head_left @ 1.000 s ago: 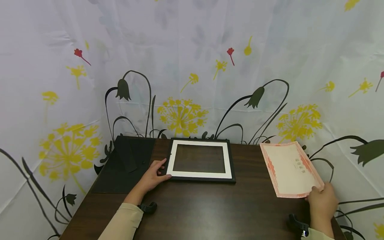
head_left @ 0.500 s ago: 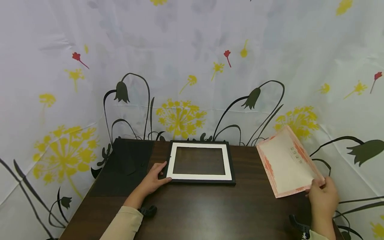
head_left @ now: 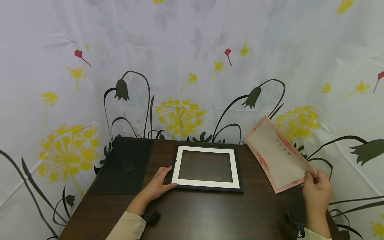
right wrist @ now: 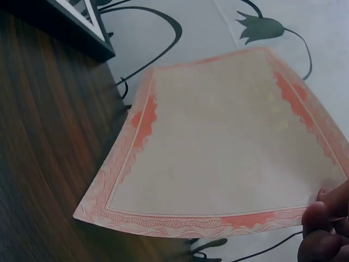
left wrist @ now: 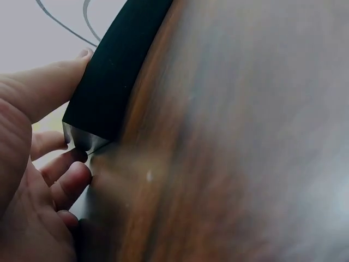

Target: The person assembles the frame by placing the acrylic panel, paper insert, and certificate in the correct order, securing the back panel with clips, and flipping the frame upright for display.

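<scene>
A black picture frame (head_left: pixel 207 190) with a white mat (head_left: pixel 207 183) lies flat on the table, its middle showing dark brown. My left hand (head_left: pixel 157 188) grips its left side near the front corner; the left wrist view has the thumb (left wrist: pixel 60 76) on the black frame edge (left wrist: pixel 112 76) and the other fingers bent at the corner. On the right, my right hand (head_left: pixel 318 190) pinches a cream certificate (head_left: pixel 277 156) with a red patterned border by its near right corner. The certificate is tilted up off the table and bows slightly. Small characters show on it.
A black backing board (head_left: pixel 120 166) with a stand flap lies at the table's left. The dark brown wooden table (head_left: pixel 222 216) reaches back to a white curtain (head_left: pixel 186 50) printed with flowers.
My right hand has raised the certificate off the table and brought it left, tilting it. The picture frame has shifted slightly right and nearer with my left hand on it.
</scene>
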`<state>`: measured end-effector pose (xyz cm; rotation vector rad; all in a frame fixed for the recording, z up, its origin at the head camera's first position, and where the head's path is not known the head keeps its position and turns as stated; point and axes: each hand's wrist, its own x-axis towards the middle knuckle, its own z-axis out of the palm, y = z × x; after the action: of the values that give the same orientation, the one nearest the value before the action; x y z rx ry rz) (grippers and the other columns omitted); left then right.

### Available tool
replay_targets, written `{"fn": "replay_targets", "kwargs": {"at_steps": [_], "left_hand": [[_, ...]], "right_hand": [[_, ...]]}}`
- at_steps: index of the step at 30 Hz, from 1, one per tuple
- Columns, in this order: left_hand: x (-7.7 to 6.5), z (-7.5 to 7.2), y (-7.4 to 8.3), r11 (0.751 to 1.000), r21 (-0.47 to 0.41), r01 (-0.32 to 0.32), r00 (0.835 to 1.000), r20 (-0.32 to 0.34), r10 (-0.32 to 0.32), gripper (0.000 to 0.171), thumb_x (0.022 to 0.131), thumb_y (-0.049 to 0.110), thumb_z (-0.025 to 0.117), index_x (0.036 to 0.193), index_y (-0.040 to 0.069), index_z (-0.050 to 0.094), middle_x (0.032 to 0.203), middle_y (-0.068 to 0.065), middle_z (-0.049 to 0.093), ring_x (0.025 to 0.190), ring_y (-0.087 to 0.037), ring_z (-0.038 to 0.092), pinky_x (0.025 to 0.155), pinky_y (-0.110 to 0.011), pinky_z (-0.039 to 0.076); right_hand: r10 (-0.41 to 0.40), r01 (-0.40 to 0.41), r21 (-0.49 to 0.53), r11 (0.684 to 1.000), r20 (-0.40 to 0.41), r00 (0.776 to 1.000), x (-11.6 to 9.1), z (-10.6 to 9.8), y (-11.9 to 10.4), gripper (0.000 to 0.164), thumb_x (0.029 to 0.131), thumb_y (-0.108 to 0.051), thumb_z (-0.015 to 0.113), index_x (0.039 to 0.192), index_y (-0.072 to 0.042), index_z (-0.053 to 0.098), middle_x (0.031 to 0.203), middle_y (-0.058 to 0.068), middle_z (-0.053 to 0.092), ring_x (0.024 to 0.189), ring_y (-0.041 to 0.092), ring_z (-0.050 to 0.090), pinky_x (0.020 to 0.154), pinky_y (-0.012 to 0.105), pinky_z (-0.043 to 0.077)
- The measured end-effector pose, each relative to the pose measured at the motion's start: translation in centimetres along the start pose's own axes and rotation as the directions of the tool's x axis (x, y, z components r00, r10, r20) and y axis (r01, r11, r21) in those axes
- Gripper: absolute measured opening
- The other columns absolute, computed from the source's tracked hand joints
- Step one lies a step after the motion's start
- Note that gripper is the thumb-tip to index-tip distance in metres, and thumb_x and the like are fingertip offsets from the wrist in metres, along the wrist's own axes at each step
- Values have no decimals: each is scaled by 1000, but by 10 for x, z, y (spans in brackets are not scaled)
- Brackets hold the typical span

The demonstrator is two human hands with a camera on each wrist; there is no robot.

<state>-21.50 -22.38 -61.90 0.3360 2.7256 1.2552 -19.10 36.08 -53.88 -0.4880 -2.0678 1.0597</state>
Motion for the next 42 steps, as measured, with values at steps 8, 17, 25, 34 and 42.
{"fn": "replay_targets", "kwargs": {"at_steps": [8, 17, 25, 34, 42], "left_hand": [[-8, 4, 5, 999, 49, -19, 999, 51, 17, 86, 87, 56, 74, 154, 17, 36, 141, -3, 43, 101, -12, 52, 95, -45, 36], [-6, 3, 7, 998, 64, -24, 999, 49, 21, 86, 84, 57, 77, 150, 16, 39, 141, -4, 45, 109, -16, 56, 105, -59, 29], [-8, 3, 11, 997, 75, -16, 999, 39, 13, 89, 84, 54, 78, 152, 13, 38, 147, -7, 43, 123, -27, 53, 111, -63, 24], [-8, 2, 11, 997, 72, -14, 999, 47, 11, 89, 84, 55, 77, 152, 15, 38, 144, -5, 44, 118, -20, 49, 108, -59, 28], [-9, 1, 12, 999, 49, -7, 998, 69, 3, 84, 85, 55, 76, 149, 16, 40, 136, -2, 46, 106, -13, 49, 101, -56, 30]], "right_hand": [[-165, 165, 117, 979, -9, 986, -7, 17, -10, 11, 97, -10, 64, 100, -6, 74, 65, -4, 61, 50, 0, 50, 45, 13, 38], [-247, 245, 154, 957, -5, 969, -13, 26, -24, 15, 97, -8, 63, 103, -12, 77, 71, -6, 59, 48, 3, 45, 44, 16, 35], [-287, 286, 97, 953, -3, 958, -18, 31, -33, 16, 95, -6, 65, 101, -14, 78, 74, 4, 67, 51, -1, 46, 46, 14, 35], [-343, 340, 88, 936, 24, 939, -23, 37, -40, 20, 94, -4, 64, 100, -17, 78, 75, 6, 70, 51, -1, 46, 46, 14, 33], [-359, 349, 103, 931, 94, 929, -29, 45, -47, 16, 97, -9, 63, 103, -17, 76, 79, 5, 72, 51, 0, 46, 45, 15, 34]]}}
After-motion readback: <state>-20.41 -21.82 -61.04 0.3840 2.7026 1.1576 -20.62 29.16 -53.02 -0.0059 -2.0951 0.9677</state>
